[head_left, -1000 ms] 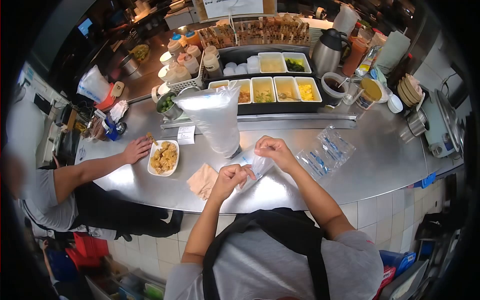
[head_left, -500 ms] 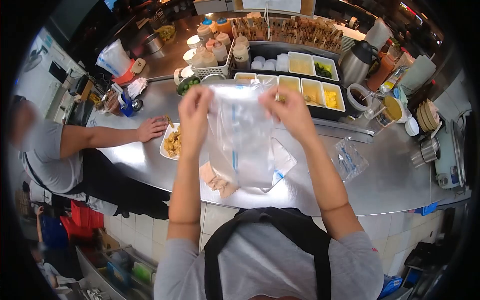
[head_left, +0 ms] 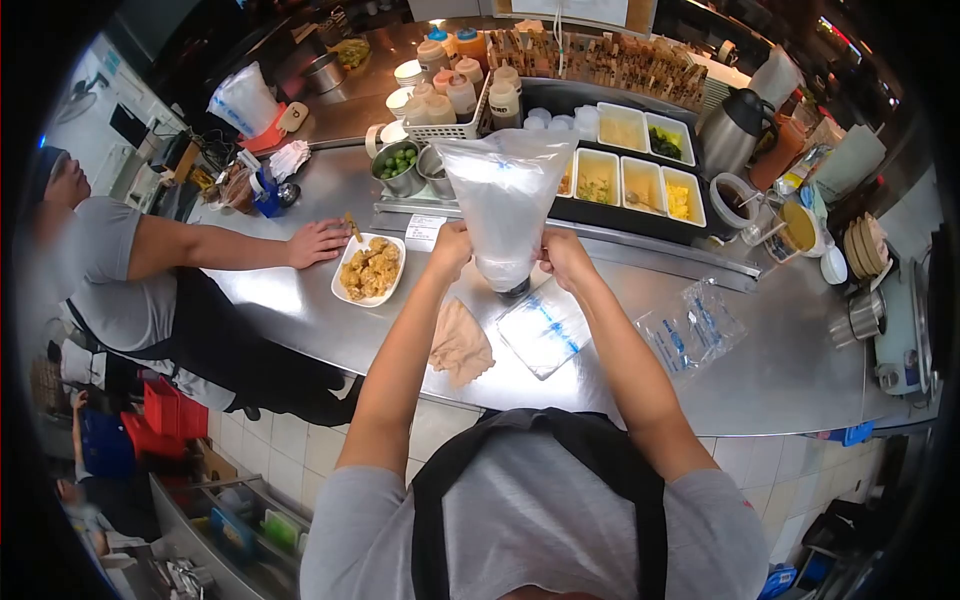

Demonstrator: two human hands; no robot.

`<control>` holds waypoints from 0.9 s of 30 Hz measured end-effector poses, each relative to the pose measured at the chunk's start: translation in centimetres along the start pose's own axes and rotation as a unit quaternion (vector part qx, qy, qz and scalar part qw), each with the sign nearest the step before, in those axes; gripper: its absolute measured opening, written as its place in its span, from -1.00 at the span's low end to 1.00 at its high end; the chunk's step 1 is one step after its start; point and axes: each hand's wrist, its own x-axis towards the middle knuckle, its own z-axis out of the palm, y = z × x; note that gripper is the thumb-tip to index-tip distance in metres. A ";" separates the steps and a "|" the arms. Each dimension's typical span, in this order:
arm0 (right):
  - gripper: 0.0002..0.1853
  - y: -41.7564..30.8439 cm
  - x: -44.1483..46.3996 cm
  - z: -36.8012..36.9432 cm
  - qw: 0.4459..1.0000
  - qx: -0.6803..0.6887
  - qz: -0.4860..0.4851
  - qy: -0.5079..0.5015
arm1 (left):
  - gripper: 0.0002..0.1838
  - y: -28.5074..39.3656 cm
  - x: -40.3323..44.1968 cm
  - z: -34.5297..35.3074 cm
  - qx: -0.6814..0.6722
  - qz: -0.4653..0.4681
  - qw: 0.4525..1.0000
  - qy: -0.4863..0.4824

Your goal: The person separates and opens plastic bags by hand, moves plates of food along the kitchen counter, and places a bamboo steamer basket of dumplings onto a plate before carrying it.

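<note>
A clear plastic bag [head_left: 507,200] stands upright in front of me, spread wide at the top and narrowing downwards. My left hand [head_left: 452,252] is closed on its lower left side, and my right hand [head_left: 566,260] pinches the lower right side. Under the bag's bottom shows a small dark round thing [head_left: 515,290] that I cannot make out. A flat stack of clear bags with blue print [head_left: 545,328] lies just below my right hand. The crumpled beige cloth [head_left: 460,345] is below my left hand.
A co-worker's hand [head_left: 318,243] rests beside a white dish of fried pieces [head_left: 368,270] on the left. Food tubs [head_left: 641,185] and a basket of squeeze bottles [head_left: 450,110] line the back. Another crumpled clear bag [head_left: 693,325] lies right, and a printed slip [head_left: 426,232] near the ledge.
My hands have moved from the bag's top corners down to its lower sides. The bag has gone from hanging flat to standing spread at the top, baring the bag stack and cloth.
</note>
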 end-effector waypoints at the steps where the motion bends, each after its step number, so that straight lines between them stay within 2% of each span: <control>1: -0.81 0.4 -0.4 0.2 0.999 0.037 -0.015 -0.001 | -0.88 -0.7 0.1 -0.4 0.005 -0.003 1.000 0.001; 3: -0.81 -0.2 -2.2 0.3 0.996 0.090 0.005 -0.010 | -0.85 -1.7 0.3 -1.1 -0.164 -0.035 0.983 -0.072; 4: -0.68 -1.3 -4.1 0.7 0.982 0.187 0.020 0.012 | -0.85 -1.1 -1.0 -1.2 -0.163 -0.030 0.983 -0.074; 5: -0.49 -2.0 -5.4 0.9 0.958 0.283 0.032 0.033 | -0.74 -0.1 -3.7 -1.3 -0.227 -0.044 0.971 -0.068; 6: -0.27 -2.0 -6.1 0.9 0.967 0.255 0.019 0.001 | -0.62 0.3 -5.1 -1.3 -0.289 -0.063 0.953 -0.062; 7: -0.27 -1.5 -6.1 1.3 0.966 0.259 0.025 0.005 | -0.62 -0.3 -5.3 -0.8 -0.287 -0.072 0.953 -0.062; 9: -0.27 0.5 -6.4 2.5 0.983 0.170 -0.029 0.055 | -0.62 -2.9 -6.4 0.6 -0.310 -0.031 0.949 -0.055; 10: -0.28 0.7 -6.5 2.6 0.985 0.155 -0.024 0.071 | -0.62 -4.0 -6.0 0.5 -0.328 -0.031 0.938 -0.105; 14: -0.32 3.1 -5.0 1.9 0.993 0.099 0.010 0.069 | -0.61 -5.8 -6.9 2.1 -0.311 -0.022 0.949 -0.049; 16: -0.32 3.4 -4.5 1.7 0.995 0.088 0.004 0.039 | -0.49 -5.8 -6.7 2.6 -0.354 0.041 0.933 -0.044; 17: -0.32 3.4 -4.1 1.2 0.995 0.087 0.009 0.041 | -0.49 -5.9 -6.2 2.5 -0.355 0.036 0.933 -0.043; 19: -0.30 2.9 -4.2 -0.3 0.995 0.087 -0.001 -0.050 | -0.47 -6.2 -5.4 1.9 -0.390 0.076 0.917 -0.044; 20: -0.40 2.5 -5.1 -1.2 0.999 -0.011 -0.028 -0.026 | -0.51 -6.3 -5.9 1.9 -0.396 0.077 0.915 -0.022; 21: -0.40 3.7 -5.4 -3.5 0.999 -0.012 -0.029 -0.023 | -0.51 -7.7 -6.4 2.3 -0.397 0.077 0.914 -0.025; 22: -0.51 5.7 -5.6 -6.6 0.918 -0.323 -0.230 0.003 | -0.56 -10.1 -6.9 3.1 -0.235 0.100 0.967 -0.024; 23: -0.62 7.5 -6.1 -8.1 0.709 -0.585 -0.393 0.024 | -0.59 -11.8 -7.8 3.7 -0.062 0.118 0.991 -0.019; 25: -0.68 9.2 -7.7 -8.1 0.705 -0.579 -0.405 0.061 | -0.59 -12.1 -9.6 6.5 0.179 0.244 0.953 0.016; 26: -0.74 9.6 -8.1 -8.1 0.697 -0.572 -0.420 0.098 | -0.59 -11.8 -10.2 7.5 0.178 0.242 0.954 0.016; 27: -0.74 9.1 -8.4 -7.8 0.697 -0.573 -0.420 0.096 | -0.62 -11.2 -10.8 8.3 0.284 0.290 0.912 0.055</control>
